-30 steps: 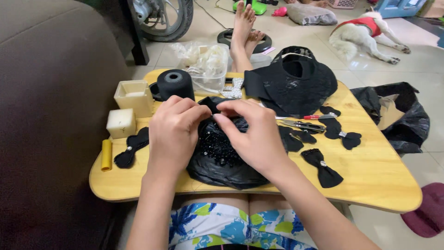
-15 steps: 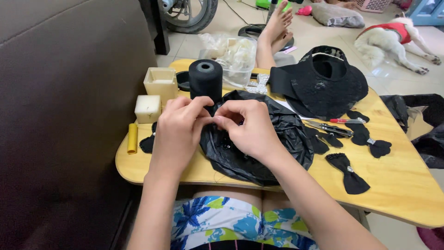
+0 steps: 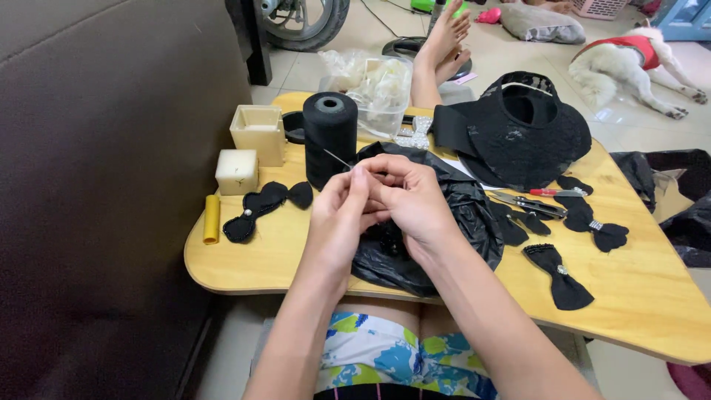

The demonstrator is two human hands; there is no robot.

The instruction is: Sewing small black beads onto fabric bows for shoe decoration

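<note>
From the head view, the left hand (image 3: pixel 342 215) and right hand (image 3: pixel 406 198) meet fingertip to fingertip, together pinching a thin silver needle (image 3: pixel 337 158) over a crumpled black plastic bag (image 3: pixel 459 222) at the near middle of the light wooden lap table (image 3: pixel 652 289). A tall black thread spool (image 3: pixel 329 137) stands just beyond, far left of the hands.

A home: tiled floor (image 3: pixel 348 44), sofa (image 3: pixel 96 185), resting dog (image 3: pixel 629 63).
</note>
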